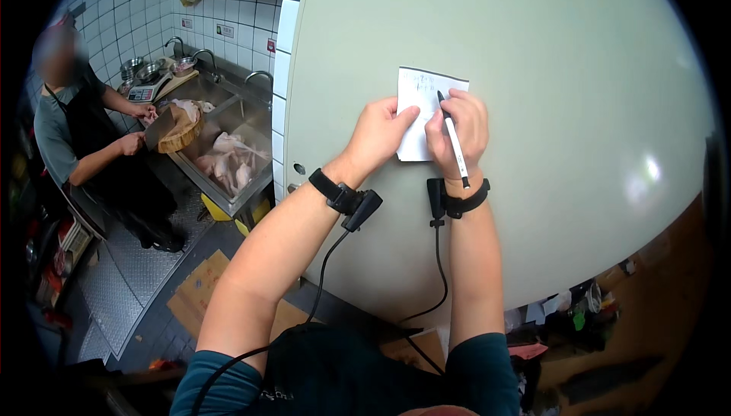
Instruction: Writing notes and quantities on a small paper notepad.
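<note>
A small white notepad [416, 130] with handwriting near its top lies against a large pale, smooth panel [542, 44]. My left hand [380, 130] grips the pad's left side, its thumb on the paper. Between the fingers of my right hand [465, 124] is a pen [455, 144] with a white barrel and black grip, its tip over the upper part of the page. A black strap with a cabled device is on each wrist.
At the left, a person [85, 113] in a dark apron holds a cleaver [160, 128] at a round wooden chopping block [181, 135]. Plucked poultry [228, 159] lies in a steel sink [233, 206]. A kitchen scale [143, 92] stands behind. Flattened cardboard [200, 287] covers some floor.
</note>
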The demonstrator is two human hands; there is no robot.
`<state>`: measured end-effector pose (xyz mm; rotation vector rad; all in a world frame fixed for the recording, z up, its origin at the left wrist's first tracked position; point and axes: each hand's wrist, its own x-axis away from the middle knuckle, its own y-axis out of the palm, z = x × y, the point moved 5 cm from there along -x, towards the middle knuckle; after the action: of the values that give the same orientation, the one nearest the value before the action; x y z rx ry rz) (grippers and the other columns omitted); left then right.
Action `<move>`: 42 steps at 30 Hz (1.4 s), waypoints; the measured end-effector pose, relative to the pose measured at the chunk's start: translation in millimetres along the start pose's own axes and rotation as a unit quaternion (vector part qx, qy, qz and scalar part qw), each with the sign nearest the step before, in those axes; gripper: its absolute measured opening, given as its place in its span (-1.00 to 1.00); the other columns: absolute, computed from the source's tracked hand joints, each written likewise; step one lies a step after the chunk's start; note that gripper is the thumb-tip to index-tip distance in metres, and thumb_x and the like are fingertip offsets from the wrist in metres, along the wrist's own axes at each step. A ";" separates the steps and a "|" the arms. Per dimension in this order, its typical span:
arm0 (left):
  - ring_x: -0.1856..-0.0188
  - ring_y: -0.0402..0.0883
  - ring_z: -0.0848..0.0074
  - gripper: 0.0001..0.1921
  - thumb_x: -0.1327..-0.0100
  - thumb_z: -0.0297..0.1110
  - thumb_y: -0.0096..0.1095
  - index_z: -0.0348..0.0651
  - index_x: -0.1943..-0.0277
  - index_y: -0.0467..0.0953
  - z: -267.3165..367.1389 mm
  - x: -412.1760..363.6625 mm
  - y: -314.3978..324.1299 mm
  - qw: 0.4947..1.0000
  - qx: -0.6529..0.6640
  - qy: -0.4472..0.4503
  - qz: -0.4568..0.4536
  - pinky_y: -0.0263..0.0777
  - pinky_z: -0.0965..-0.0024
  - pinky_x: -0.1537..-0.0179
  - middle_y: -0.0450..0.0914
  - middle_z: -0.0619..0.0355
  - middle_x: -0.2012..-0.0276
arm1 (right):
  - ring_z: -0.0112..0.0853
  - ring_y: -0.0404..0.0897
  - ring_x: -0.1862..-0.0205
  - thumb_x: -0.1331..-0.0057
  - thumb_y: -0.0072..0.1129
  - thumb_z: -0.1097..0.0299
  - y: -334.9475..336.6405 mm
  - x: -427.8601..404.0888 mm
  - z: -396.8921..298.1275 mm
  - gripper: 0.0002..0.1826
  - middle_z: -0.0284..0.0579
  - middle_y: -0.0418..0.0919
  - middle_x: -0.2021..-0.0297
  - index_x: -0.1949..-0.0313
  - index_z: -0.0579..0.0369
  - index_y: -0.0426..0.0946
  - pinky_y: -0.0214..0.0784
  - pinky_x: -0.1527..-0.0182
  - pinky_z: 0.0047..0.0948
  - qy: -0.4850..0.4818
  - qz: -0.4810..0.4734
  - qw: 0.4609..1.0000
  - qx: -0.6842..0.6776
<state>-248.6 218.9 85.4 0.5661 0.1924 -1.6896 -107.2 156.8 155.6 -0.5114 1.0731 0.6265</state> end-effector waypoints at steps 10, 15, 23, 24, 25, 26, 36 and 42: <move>0.18 0.75 0.62 -0.68 -0.63 -0.28 0.30 -0.41 -0.16 0.70 3.7 0.7 0.9 1.000 0.004 -0.009 0.006 0.65 0.45 0.17 0.82 0.13 0.10 | -0.02 0.77 0.00 -0.20 0.44 0.63 3.2 -4.6 1.8 -0.69 -0.07 0.73 0.15 0.05 0.25 0.65 0.70 -0.01 -0.13 0.018 0.004 0.999 0.042; 0.18 0.75 0.62 -0.68 -0.63 -0.28 0.29 -0.41 -0.16 0.70 3.7 1.4 1.8 1.000 0.002 -0.006 0.010 0.65 0.44 0.17 0.82 0.13 0.10 | -0.03 0.77 -0.01 -0.19 0.43 0.64 3.4 -3.9 3.0 -0.70 -0.06 0.73 0.15 0.06 0.25 0.66 0.69 -0.02 -0.15 0.019 0.004 0.999 0.048; 0.19 0.76 0.60 -0.67 -0.63 -0.27 0.29 -0.42 -0.15 0.70 0.5 1.2 -1.9 1.000 0.000 -0.011 0.010 0.65 0.45 0.17 0.82 0.12 0.11 | -0.04 0.76 0.01 -0.13 0.42 0.64 5.0 1.7 4.2 -0.72 -0.03 0.71 0.17 0.14 0.22 0.63 0.69 0.02 -0.16 0.041 0.006 0.998 0.046; 0.19 0.76 0.60 -0.67 -0.63 -0.27 0.29 -0.42 -0.15 0.70 2.0 1.5 -0.2 1.000 0.001 -0.011 0.008 0.65 0.45 0.17 0.82 0.12 0.11 | -0.04 0.76 0.02 -0.11 0.41 0.64 3.6 2.3 5.6 -0.72 -0.02 0.71 0.18 0.16 0.21 0.62 0.69 0.03 -0.16 0.047 0.006 0.998 0.048; 0.19 0.76 0.60 -0.67 -0.63 -0.27 0.29 -0.42 -0.15 0.70 3.2 2.1 1.3 1.000 -0.002 -0.013 0.007 0.66 0.45 0.17 0.82 0.11 0.11 | -0.04 0.76 0.02 -0.11 0.41 0.64 2.5 2.5 6.3 -0.72 -0.02 0.71 0.18 0.16 0.21 0.62 0.69 0.03 -0.16 0.047 0.005 0.998 0.050; 0.19 0.77 0.59 -0.67 -0.63 -0.26 0.28 -0.42 -0.15 0.70 4.5 2.3 2.8 1.000 -0.005 -0.014 0.007 0.66 0.45 0.18 0.83 0.11 0.11 | -0.03 0.76 0.02 -0.10 0.40 0.65 1.3 2.4 6.6 -0.72 -0.01 0.71 0.18 0.17 0.21 0.61 0.69 0.03 -0.17 0.044 0.006 0.998 0.052; 0.17 0.78 0.59 -0.68 -0.62 -0.29 0.30 -0.42 -0.17 0.70 4.2 2.0 0.5 1.000 0.011 -0.024 0.007 0.67 0.43 0.16 0.83 0.09 0.09 | -0.02 0.77 0.09 -0.09 0.37 0.60 1.3 1.5 5.3 -0.76 -0.03 0.68 0.27 0.22 0.19 0.60 0.69 0.09 -0.16 0.038 0.003 0.999 0.006; 0.16 0.78 0.58 -0.68 -0.62 -0.30 0.30 -0.43 -0.16 0.70 5.0 2.7 1.4 1.000 0.011 -0.009 0.007 0.67 0.44 0.14 0.83 0.09 0.08 | 0.01 0.76 0.07 -0.23 0.30 0.54 -3.4 1.3 5.2 -0.82 0.00 0.69 0.23 0.16 0.21 0.60 0.67 0.05 -0.10 0.054 0.019 0.998 -0.025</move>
<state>-248.8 214.0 88.7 0.5676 0.1559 -1.6847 -101.0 158.1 156.8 -0.5737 1.1730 0.6663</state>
